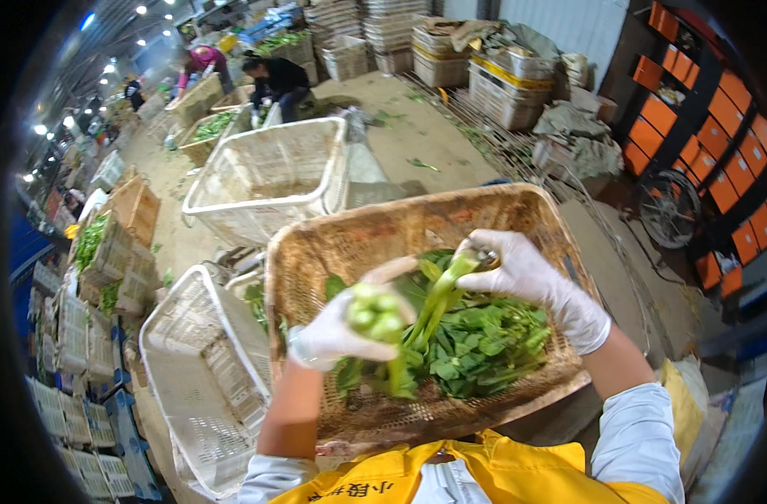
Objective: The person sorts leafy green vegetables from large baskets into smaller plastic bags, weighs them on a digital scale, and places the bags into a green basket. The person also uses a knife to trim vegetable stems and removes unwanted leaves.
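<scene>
Both hands wear thin whitish gloves and are over a dirty brown plastic crate. My left hand is closed around a bunch of leafy green stalks, its pale cut ends facing up. My right hand grips the top of another green stalk between thumb and fingers, along with a small metal object whose kind is unclear. This stalk slants down to the leaves. More leafy greens lie in the crate below and between my hands.
An empty white plastic crate stands beyond the brown one, another to the left. Stacked crates with greens line the far left. Two people bend over crates farther back. Orange bins and a wheel are at right.
</scene>
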`<state>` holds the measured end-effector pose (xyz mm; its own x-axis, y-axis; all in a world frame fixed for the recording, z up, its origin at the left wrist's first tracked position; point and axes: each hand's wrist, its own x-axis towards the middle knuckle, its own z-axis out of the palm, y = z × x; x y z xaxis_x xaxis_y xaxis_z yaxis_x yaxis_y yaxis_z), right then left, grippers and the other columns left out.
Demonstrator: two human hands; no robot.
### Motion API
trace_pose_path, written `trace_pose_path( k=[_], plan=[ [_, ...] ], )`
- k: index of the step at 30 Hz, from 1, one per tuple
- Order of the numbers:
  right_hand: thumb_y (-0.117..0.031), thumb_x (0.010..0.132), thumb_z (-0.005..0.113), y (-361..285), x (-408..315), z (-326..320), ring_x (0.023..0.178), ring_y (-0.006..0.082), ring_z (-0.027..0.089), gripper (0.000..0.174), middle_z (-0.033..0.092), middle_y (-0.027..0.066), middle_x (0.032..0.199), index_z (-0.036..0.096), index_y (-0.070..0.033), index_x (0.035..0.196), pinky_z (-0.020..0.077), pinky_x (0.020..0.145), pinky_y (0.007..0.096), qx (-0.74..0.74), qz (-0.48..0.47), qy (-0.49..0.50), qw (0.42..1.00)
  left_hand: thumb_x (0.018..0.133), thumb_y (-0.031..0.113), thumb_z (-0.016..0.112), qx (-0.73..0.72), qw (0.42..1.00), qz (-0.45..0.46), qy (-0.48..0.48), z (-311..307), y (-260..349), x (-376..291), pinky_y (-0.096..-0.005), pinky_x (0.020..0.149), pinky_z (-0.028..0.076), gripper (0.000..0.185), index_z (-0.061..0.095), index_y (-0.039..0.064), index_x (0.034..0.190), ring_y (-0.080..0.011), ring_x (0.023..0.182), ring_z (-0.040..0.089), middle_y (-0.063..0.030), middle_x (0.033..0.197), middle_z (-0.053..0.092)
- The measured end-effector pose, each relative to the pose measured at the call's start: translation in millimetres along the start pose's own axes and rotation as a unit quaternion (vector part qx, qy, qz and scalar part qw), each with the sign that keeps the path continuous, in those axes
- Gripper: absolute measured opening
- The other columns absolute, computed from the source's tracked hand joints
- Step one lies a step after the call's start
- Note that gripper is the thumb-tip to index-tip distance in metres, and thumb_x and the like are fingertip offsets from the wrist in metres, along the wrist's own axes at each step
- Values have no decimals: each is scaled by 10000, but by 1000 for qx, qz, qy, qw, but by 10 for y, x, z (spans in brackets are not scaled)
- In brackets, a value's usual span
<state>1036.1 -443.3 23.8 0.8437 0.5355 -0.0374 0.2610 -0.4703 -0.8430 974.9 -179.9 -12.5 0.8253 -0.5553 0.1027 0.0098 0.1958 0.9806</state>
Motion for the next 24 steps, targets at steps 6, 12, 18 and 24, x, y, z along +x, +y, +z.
trace_pose_path(
  k=[6,12,18,24],
  plan=[
    [-231,760,739,-81,257,597,884,172,596,384,617,82,965,575,-40,1049,487,754,306,-10,-45,80,996,619,26,834,-45,985,-136,92,0,-90,-62,-256,863,459,742,457,46,1257,-105,979,535,-12,1058,585],
    [-195,780,667,184,160,824,833,237,584,358,546,69,896,527,-127,1102,503,666,351,-329,-168,129,920,594,47,857,25,977,-136,165,-112,-376,-346,-256,860,458,690,500,24,1184,-100,942,552,-17,1021,599],
    [-167,812,574,273,201,1105,573,150,541,432,481,5,708,521,-192,1239,464,492,271,-457,-231,151,845,620,36,842,33,968,-160,192,-118,-349,-388,-252,817,473,584,550,8,1124,-96,890,567,-24,1010,617],
    [-180,845,547,535,267,1238,563,124,540,167,492,12,708,511,-159,1006,450,481,263,-475,-233,158,834,596,35,838,-37,958,-159,234,-169,-372,-496,-282,825,480,483,609,15,1020,-114,913,581,-34,1017,622]
  ],
)
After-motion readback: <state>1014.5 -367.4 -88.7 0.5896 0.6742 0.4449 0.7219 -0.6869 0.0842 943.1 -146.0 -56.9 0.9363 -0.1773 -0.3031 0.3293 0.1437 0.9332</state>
